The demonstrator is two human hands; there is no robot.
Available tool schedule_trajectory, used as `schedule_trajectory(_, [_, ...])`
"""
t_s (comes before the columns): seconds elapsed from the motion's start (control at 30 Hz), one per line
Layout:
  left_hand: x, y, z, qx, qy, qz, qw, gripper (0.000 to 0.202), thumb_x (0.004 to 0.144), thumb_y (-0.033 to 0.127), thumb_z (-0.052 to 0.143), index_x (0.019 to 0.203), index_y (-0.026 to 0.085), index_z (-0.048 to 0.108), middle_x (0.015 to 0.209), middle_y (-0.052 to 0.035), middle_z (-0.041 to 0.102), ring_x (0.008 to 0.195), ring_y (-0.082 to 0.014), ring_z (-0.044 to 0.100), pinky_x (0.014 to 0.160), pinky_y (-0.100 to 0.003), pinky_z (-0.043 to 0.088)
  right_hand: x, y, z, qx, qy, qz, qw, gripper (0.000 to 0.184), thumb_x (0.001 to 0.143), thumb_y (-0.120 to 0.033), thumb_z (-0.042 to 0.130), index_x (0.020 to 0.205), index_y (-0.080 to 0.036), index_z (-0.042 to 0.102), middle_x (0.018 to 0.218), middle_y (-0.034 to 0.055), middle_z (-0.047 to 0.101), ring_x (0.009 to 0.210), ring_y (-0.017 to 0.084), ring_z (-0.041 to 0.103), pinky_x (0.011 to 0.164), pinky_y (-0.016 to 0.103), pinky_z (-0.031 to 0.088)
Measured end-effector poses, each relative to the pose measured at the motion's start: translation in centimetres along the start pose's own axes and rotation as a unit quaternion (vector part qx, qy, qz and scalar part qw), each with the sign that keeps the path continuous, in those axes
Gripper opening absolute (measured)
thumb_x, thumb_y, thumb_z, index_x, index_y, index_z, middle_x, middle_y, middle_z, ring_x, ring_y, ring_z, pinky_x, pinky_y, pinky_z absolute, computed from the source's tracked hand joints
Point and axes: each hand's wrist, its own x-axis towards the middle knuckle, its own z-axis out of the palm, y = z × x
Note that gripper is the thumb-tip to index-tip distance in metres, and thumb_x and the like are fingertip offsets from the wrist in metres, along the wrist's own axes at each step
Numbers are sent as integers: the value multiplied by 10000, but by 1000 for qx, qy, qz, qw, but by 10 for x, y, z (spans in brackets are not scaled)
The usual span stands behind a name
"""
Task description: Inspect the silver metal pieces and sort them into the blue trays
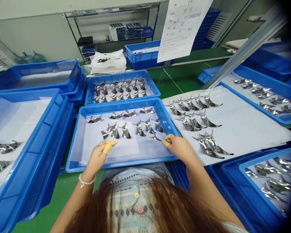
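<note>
A blue tray (122, 164) lined with white paper sits in front of me and holds several shiny curved metal parts (125, 130). My left hand (99, 156), with yellow finger cots, presses on the white paper near the tray's front, fingers curled with the forefinger stretched out. My right hand (178, 146), also with yellow cots, pinches a small metal part (156, 138) at the tray's right side. To the right, more metal parts (210, 144) lie in rows on a white sheet (247, 127).
A second blue tray (121, 86) of parts stands behind the first. Stacked blue trays (30, 152) are at the left, others (264, 92) at the right and lower right. A paper sheet (183, 27) hangs above. A shelf rack stands at the back.
</note>
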Motion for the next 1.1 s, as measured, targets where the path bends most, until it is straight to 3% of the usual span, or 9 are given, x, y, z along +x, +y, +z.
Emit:
schedule_trajectory(0.2, [-5, -34, 16, 39, -35, 0, 999, 413, 910, 513, 554, 762, 204, 785, 839, -84, 735, 823, -239, 689, 753, -344, 532, 8, -1, 4, -43, -18, 22, 999, 280, 927, -226, 486, 1057, -100, 700, 981, 218, 767, 938, 349, 735, 738, 368, 492])
schedule_trajectory(0.33, [-7, -40, 16, 35, -33, 6, 999, 353, 906, 448, 563, 790, 204, 789, 907, -86, 760, 873, -235, 706, 790, -326, 542, 10, -2, 12, -69, -23, 45, 996, 322, 944, -205, 446, 1096, -65, 692, 1023, 255, 748, 979, 338, 733, 779, 367, 510])
schedule_trajectory(0.4, [-6, -41, 15, 44, -33, 14, 998, 365, 906, 421, 549, 706, 197, 758, 852, -79, 746, 814, -222, 697, 734, -308, 534, 12, -3, 17, -80, -33, 48, 995, 320, 952, -207, 451, 1081, -58, 703, 1045, 260, 742, 993, 318, 733, 794, 346, 515])
schedule_trajectory(0.5, [-6, -42, 15, 61, -39, 31, 997, 384, 898, 389, 528, 622, 193, 710, 776, -67, 715, 735, -201, 672, 658, -284, 505, 15, -3, 25, -93, -58, 42, 993, 299, 944, -192, 485, 1077, -59, 717, 1057, 247, 743, 1016, 297, 729, 824, 327, 520])
schedule_trajectory(0.8, [-8, -45, 15, 54, -61, 48, 996, 332, 898, 334, 505, 739, 197, 761, 782, -61, 721, 731, -197, 669, 633, -271, 487, 43, -3, 13, -138, -99, -29, 985, 309, 1003, -357, 568, 1228, -156, 635, 1174, 94, 695, 1052, 225, 678, 933, 452, 552])
schedule_trajectory(0.97, [-8, -45, 13, 32, -64, 41, 997, 317, 888, 311, 502, 762, 196, 770, 765, -54, 708, 719, -192, 663, 638, -267, 494, 58, -10, 19, -174, -144, -61, 972, 294, 969, -350, 633, 1173, -139, 649, 1195, 97, 669, 1058, 229, 663, 921, 453, 564])
schedule_trajectory(1.1, [-10, -48, 13, 29, -67, 37, 997, 327, 886, 316, 501, 745, 192, 769, 771, -62, 706, 738, -196, 667, 652, -269, 498, 74, -9, 2, -181, -159, -66, 968, 289, 963, -347, 641, 1168, -142, 649, 1180, 95, 669, 1031, 220, 665, 895, 431, 574])
